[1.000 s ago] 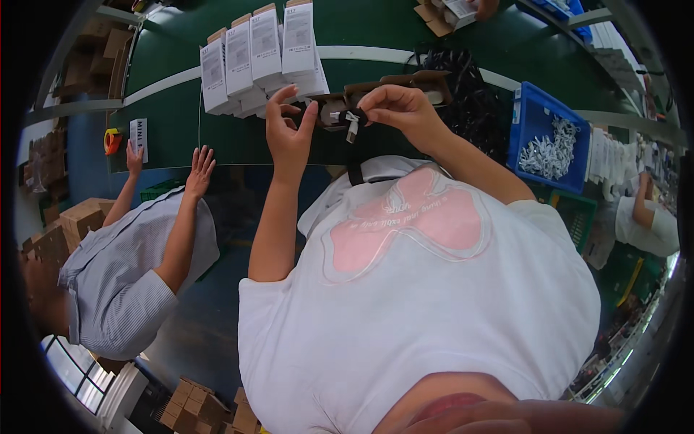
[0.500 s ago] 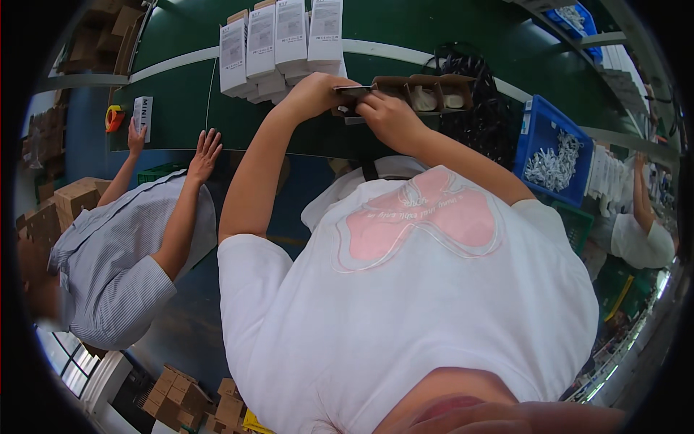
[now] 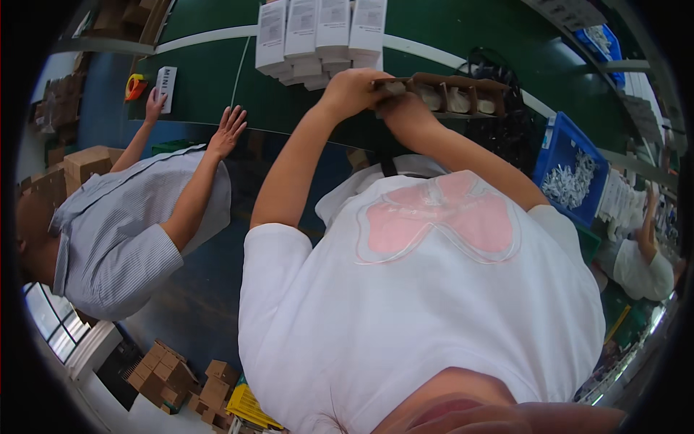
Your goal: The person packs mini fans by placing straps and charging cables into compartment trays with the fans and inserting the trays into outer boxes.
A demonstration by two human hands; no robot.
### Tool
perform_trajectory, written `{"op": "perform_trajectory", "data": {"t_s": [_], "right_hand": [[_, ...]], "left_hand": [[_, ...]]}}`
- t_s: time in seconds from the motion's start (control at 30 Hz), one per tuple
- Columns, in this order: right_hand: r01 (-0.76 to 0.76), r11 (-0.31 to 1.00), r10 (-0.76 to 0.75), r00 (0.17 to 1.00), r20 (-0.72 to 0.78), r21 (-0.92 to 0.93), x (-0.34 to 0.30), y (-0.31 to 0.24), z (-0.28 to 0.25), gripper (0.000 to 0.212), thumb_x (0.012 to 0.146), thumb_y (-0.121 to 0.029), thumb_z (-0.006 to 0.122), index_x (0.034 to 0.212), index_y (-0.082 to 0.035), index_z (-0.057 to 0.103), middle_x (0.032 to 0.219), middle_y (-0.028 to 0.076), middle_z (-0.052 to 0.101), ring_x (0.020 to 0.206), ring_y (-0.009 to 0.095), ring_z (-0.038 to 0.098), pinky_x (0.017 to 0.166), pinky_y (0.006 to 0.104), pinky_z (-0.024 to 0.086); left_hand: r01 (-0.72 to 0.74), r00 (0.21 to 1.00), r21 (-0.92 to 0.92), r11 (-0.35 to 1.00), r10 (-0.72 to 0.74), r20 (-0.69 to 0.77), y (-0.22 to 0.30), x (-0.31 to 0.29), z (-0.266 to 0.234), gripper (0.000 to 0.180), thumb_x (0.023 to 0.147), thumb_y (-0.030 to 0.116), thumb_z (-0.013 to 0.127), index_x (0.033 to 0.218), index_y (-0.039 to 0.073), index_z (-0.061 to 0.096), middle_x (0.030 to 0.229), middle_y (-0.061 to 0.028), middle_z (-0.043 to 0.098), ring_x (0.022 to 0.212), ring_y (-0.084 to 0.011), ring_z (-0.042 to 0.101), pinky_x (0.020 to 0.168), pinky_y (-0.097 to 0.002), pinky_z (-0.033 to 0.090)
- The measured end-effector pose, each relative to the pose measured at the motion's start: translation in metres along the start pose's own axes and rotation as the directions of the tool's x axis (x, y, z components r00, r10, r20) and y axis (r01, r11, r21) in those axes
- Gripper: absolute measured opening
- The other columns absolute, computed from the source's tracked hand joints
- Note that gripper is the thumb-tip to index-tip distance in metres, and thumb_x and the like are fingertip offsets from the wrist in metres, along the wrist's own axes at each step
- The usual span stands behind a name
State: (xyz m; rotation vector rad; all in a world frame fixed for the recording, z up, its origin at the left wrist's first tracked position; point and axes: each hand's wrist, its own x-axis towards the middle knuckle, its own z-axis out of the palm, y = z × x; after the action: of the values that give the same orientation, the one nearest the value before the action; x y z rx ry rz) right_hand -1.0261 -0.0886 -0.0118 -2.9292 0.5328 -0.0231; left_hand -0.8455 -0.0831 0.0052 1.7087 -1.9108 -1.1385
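The left hand [image 3: 354, 92] and the right hand [image 3: 410, 116] were close together at the left end of a brown divided carton [image 3: 473, 84]. Their fingers were mostly hidden, so I could not tell whether they were spread, pressed together or pinching something. The carton was near the front edge of the green desk [image 3: 195, 94], with pale items [image 3: 458, 100] in its compartments. White boxes [image 3: 333, 30] stood just beyond the left hand; to the right were a black tangled bundle [image 3: 510, 137] and a blue bin [image 3: 553, 137] of whitish cables [image 3: 571, 181].
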Motion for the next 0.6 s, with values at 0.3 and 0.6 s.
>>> {"op": "perform_trajectory", "data": {"t_s": [0.3,0.6], "right_hand": [[-0.238,0.937,0.237,0.971,0.034,0.256,0.013,-0.022,-0.045,0.014,0.077,-0.003,0.062,0.091,-0.003,0.063,0.080,0.015,0.068,0.075,0.033,0.067,0.065,0.0403,0.053],[-0.037,0.617,0.627,0.628,-0.462,0.786,-0.043,0.061,-0.113,0.018,0.098,0.001,0.048,0.108,0.002,0.064,0.105,0.010,0.070,0.097,0.017,0.067,0.089,0.0289,0.050]], "left_hand": [[-0.086,0.552,0.126,0.988,0.153,-0.820,-0.024,-0.063,0.107,0.082,0.068,0.014,0.079,0.139,0.007,0.038,0.134,-0.0173,0.046,0.118,-0.0379,0.050,0.098,-0.0453,0.044],[0.033,0.218,-0.091,0.995,-0.096,-0.971,-0.074,-0.102,0.023,0.081,0.076,0.020,0.079,0.142,0.000,0.036,0.134,-0.0229,0.044,0.126,-0.0359,0.044,0.102,-0.0444,0.040]]}}
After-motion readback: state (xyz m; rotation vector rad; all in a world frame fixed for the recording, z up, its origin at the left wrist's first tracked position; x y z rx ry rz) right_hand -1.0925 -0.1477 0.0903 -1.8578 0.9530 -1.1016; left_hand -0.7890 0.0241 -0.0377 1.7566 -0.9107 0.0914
